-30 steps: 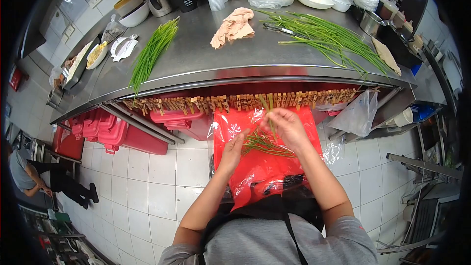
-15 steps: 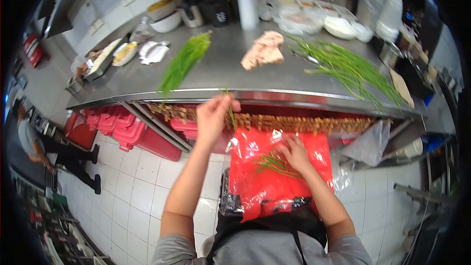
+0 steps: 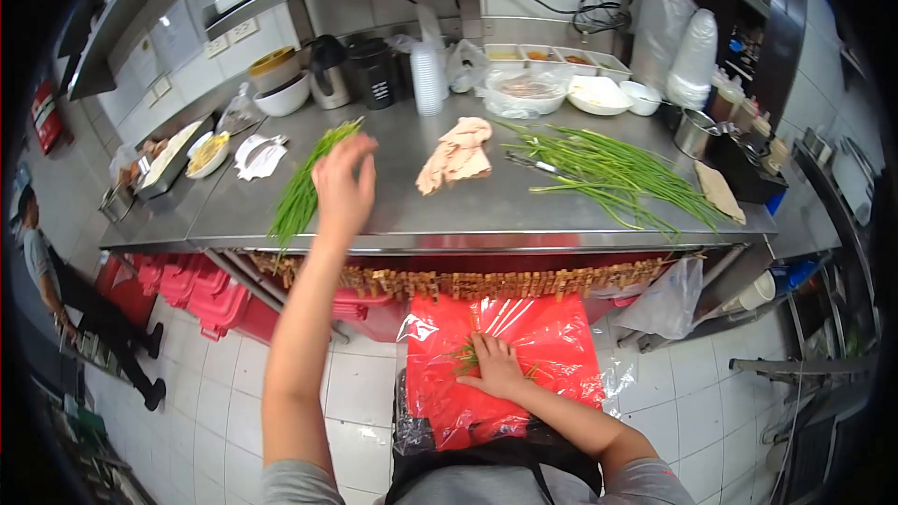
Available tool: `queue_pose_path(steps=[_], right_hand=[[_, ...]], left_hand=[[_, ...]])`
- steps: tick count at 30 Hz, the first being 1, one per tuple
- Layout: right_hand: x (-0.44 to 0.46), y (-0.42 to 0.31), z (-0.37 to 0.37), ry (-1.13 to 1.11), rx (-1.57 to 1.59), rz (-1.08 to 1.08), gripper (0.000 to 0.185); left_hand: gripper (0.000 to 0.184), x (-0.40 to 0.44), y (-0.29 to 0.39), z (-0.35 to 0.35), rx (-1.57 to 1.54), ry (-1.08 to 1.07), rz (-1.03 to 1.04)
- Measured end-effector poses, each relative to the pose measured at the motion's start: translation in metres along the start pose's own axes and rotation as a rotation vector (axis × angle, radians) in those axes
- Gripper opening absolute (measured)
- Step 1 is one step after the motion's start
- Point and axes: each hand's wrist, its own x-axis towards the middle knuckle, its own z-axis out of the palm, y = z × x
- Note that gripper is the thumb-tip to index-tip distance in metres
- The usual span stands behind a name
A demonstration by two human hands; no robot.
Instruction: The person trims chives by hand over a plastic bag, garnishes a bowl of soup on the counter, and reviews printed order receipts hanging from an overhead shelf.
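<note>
My left hand (image 3: 344,185) is over the right edge of a bundle of green chives (image 3: 313,182) on the steel counter. Its fingers are apart and slightly blurred; I see nothing held in them. Below the counter, my right hand (image 3: 498,367) lies on a red plastic bag (image 3: 561,355) spread across my lap, fingers spread. Loose green scraps (image 3: 465,355) show beside and partly under that hand. A larger pile of long chives (image 3: 617,173) rests on the right of the counter. Between both piles sits a crumpled pinkish cloth (image 3: 456,155).
The steel counter's front edge (image 3: 449,243) runs across, with a row of wooden clothespins (image 3: 468,282) below it. Bowls, cups and a sauce tray (image 3: 552,58) line the back. Pink bins (image 3: 220,304) stand underneath. A person (image 3: 84,290) stands at far left.
My left hand has moved up and left from the counter's edge to the left bundle; the stalks it held are no longer seen in it. My right hand now lies flatter on the bag.
</note>
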Motion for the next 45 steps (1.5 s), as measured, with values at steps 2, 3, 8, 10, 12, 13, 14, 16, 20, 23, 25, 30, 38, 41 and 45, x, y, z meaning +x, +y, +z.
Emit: queue_pose_path(steps=[2, 3, 8, 10, 12, 13, 14, 16, 20, 23, 25, 30, 38, 41, 45], right_hand=[[0.004, 0.004, 0.010, 0.010, 0.039, 0.033, 0.091], [0.004, 0.000, 0.005, 0.078, 0.006, 0.036, 0.079], [0.021, 0.006, 0.018, -0.066, -0.003, 0.136, 0.036], [0.029, 0.012, 0.028, -0.154, 0.021, 0.200, 0.028], [0.030, 0.017, 0.029, -0.091, -0.029, 0.119, 0.022], [0.031, 0.021, 0.026, -0.052, -0.056, 0.078, 0.020], [0.035, 0.029, 0.027, -0.033, 0.058, 0.089, 0.020], [0.047, 0.052, 0.032, 0.009, 0.280, 0.110, 0.021], [0.050, 0.056, -0.026, -0.069, 1.069, 0.477, 0.019], [0.043, 0.067, -0.051, -0.007, 1.560, 0.447, 0.012], [0.036, 0.068, -0.069, -0.008, 1.701, 0.394, 0.011], [0.011, 0.075, -0.094, 0.006, 1.913, 0.339, 0.010], [-0.092, 0.136, -0.153, 0.291, 2.157, 0.243, 0.010], [-0.134, 0.173, -0.177, 0.525, 2.068, 0.236, 0.010], [-0.168, 0.217, -0.206, 0.804, 1.931, 0.270, 0.011]], left_hand=[[0.018, -0.039, 0.049, 0.001, -0.214, 0.111, 0.142], [0.019, -0.066, 0.073, 0.002, -0.363, 0.069, 0.118], [0.017, -0.209, 0.127, 0.029, -0.671, -0.300, -0.121], [0.020, -0.257, 0.125, 0.036, -0.620, -0.383, -0.270], [0.020, -0.292, 0.119, 0.034, -0.662, -0.375, -0.477], [0.020, -0.301, 0.116, 0.030, -0.678, -0.370, -0.587], [0.020, -0.310, 0.113, 0.026, -0.691, -0.363, -0.694], [0.022, -0.307, 0.109, 0.020, -0.618, -0.351, -0.660], [0.025, -0.307, 0.106, 0.021, -0.595, -0.429, -0.582], [0.033, -0.305, 0.104, 0.027, -0.533, -0.576, -0.489], [0.045, -0.293, 0.104, 0.035, -0.321, -0.654, -0.315], [0.073, -0.300, 0.115, 0.063, -0.156, -1.037, -0.236], [0.065, -0.237, 0.202, 0.089, -0.483, -1.058, 0.011], [0.053, -0.203, 0.249, 0.109, -0.596, -0.959, 0.274], [0.028, -0.172, 0.324, 0.159, -0.692, -0.973, 0.562]])
